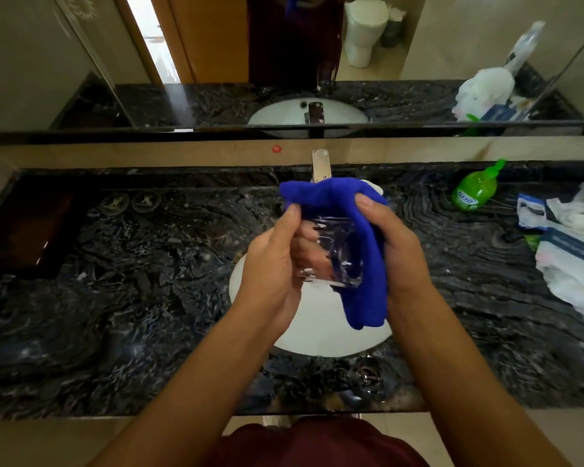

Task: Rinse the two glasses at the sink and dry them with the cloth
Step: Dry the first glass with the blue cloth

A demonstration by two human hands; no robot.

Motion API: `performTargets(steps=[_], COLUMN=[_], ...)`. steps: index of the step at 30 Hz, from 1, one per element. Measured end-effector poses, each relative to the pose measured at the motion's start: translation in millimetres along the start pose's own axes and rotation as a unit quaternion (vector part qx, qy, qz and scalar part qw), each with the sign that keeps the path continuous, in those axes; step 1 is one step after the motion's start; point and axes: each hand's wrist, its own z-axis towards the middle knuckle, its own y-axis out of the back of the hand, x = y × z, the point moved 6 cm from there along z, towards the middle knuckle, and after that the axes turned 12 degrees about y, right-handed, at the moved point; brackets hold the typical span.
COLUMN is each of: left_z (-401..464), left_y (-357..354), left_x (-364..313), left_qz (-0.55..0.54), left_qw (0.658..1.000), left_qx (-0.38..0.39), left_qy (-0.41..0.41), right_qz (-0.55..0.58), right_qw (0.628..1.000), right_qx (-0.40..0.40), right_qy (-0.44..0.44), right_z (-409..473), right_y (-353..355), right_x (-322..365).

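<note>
I hold a clear glass [331,251] above the white sink basin [317,332]. My left hand [273,264] grips the glass from the left side. My right hand [395,244] presses a blue cloth [358,230] around the glass's right side and over its top; the cloth hangs down past the glass. A second clear glass [368,380] stands on the dark marble counter [132,298] at the front edge, just right of my right forearm. The tap [321,165] rises behind the cloth.
A green soap bottle [476,188] stands on the counter at the back right. Plastic bags and packets [573,244] lie at the far right. Two round coasters [130,202] lie at the back left. A mirror runs above the counter.
</note>
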Motion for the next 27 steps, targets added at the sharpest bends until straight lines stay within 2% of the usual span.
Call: performTargets(steps=[2,6,8,10,13,15,17,18,23,24,27], left_z=[4.8,14.6,15.6,14.2,7.8,6.8,5.9,5.6,0.4,-0.2,-1.9], left_y=[0.1,7.0,10.0,11.2,6.2,5.2,4.1,4.3,0.0,0.5,-3.7], left_x=[4.7,22.7,24.7,23.0,8.7,2.2,-1.0,-2.4,-8.1,-8.5,-10.5], left_qz=[-0.070,-0.164,-0.167,-0.149,-0.096,-0.056,-0.028,-0.021,0.068,0.077,0.083], left_qw=[0.997,0.982,0.982,0.984,0.992,0.994,0.996,0.996,0.997,0.997,0.997], left_qx=[0.018,-0.018,-0.035,-0.062,-0.078,-0.089,-0.076,-0.069,-0.009,-0.007,-0.003], left_qy=[0.041,0.094,0.087,0.069,0.013,-0.029,-0.046,-0.045,-0.021,-0.019,-0.003], right_qz=[0.060,0.081,0.007,-0.120,-0.254,-0.354,-0.477,-0.513,-0.613,-0.642,-0.744], right_qw=[0.998,0.993,0.994,0.981,0.940,0.890,0.811,0.784,0.708,0.683,0.574], right_qx=[-0.018,-0.081,-0.108,-0.122,-0.079,-0.025,0.034,0.053,0.091,0.109,0.139], right_qy=[-0.018,-0.011,0.029,0.093,0.213,0.285,0.338,0.346,0.338,0.331,0.313], right_z=[-1.4,-9.6,-14.7,-19.7,-25.9,-27.6,-26.4,-24.3,-14.6,-14.3,-15.1], right_y=[-2.6,0.2,5.2,10.0,-2.6,-14.8,-25.8,-27.3,-26.9,-30.2,-42.0], right_x=[-9.6,-33.1,-37.7,-27.5,-0.5,9.9,11.5,10.5,14.6,13.5,8.8])
